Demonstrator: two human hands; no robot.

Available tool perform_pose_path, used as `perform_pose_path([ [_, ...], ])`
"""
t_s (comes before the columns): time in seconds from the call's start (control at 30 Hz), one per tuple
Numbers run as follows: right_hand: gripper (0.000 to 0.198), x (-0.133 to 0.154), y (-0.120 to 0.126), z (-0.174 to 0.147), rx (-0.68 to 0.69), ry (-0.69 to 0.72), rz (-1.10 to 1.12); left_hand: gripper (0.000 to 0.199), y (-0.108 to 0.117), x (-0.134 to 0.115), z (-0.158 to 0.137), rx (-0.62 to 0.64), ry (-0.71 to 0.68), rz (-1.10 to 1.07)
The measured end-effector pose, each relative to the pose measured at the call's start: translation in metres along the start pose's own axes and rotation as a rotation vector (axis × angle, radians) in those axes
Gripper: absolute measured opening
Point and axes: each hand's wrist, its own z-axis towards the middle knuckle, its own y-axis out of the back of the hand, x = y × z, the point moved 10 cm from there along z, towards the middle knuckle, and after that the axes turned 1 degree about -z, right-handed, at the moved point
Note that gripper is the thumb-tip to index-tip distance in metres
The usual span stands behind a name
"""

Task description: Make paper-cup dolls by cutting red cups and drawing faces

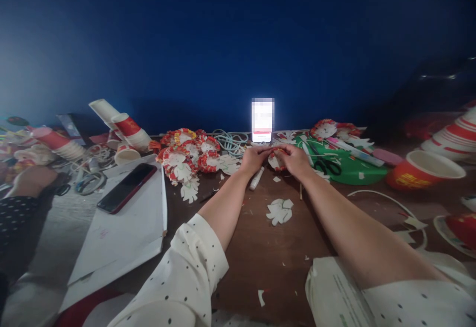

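My left hand (256, 158) and my right hand (296, 161) meet over the far middle of the brown table, fingers pinched on a small red-and-white paper craft (276, 163). The fingers cover its top edge. Just below my left hand lies a white tube (257, 178). Nearer to me on the table is a loose white paper cut-out (279, 211) shaped like leaves or fingers. Past my hands a lit phone (262, 120) stands upright; its screen is blurred out. Left of my hands is a heap of similar red-and-white frilled paper crafts (189, 153).
Black scissors (329, 164) lie on green sheet material (359, 171) to the right, near a red paper cup (424, 171). At left, a dark phone (127, 187) rests on white board (122, 238), with stacked paper cups (130, 131) behind. Another person's hand (33, 181) is at far left.
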Motion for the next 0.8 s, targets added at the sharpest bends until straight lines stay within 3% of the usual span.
perform_pose_path([
  [0.27, 0.033, 0.002, -0.005, -0.003, 0.060, -0.014, 0.095, 0.018, 0.005, -0.012, -0.004, -0.041, -0.079, 0.159],
  [0.57, 0.036, 0.008, -0.002, -0.004, 0.047, 0.026, 0.024, 0.019, 0.004, -0.025, -0.007, -0.055, -0.182, 0.315],
  [0.8, 0.038, 0.003, -0.003, -0.006, 0.040, -0.056, 0.051, 0.019, 0.003, -0.029, -0.009, -0.038, -0.207, 0.332],
])
